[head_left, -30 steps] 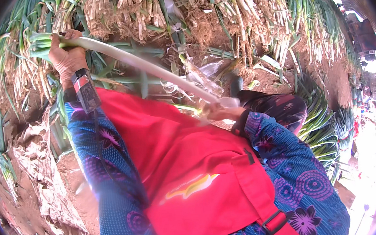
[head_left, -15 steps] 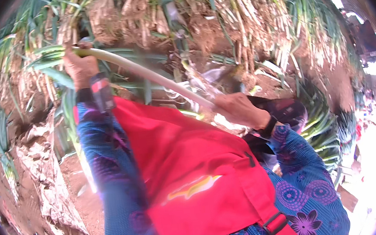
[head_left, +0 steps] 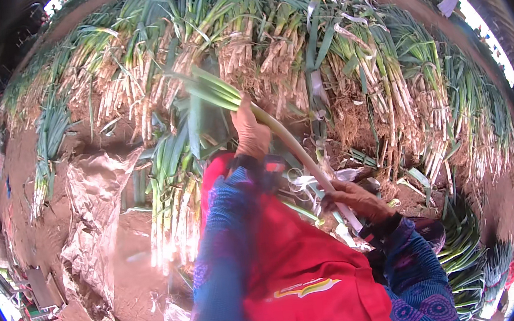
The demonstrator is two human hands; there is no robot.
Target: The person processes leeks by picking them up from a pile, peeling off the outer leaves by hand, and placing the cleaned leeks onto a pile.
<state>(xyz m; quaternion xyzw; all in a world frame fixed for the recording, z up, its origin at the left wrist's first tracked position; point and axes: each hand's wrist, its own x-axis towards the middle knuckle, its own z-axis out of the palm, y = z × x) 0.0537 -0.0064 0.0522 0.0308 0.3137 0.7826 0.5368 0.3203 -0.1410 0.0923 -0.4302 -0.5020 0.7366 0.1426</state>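
Note:
A long green onion [head_left: 293, 144] with a thick pale stalk slants across the front of my red apron [head_left: 304, 249]. My left hand [head_left: 251, 133] is closed around its upper part, where the green leaves [head_left: 215, 89] fan out beyond the fist. Lower down, my right hand [head_left: 361, 201] has its fingers bent round the white part. The pale end pokes out below that hand, close to my right wrist. Loose whitish peelings [head_left: 309, 183] lie on the ground behind the stalk.
Bunches of green onions with dirty roots [head_left: 240, 56] form a long curved row on the far side. Cleaner white stalks [head_left: 176, 225] lie left of my apron, beside a crumpled plastic sheet [head_left: 96, 209]. More dark green leaves [head_left: 460, 245] are heaped at my right.
The view has shifted, showing more of the row. The onion now slants more steeply, and its pale end shows below my right hand, which sits higher on the stalk than before.

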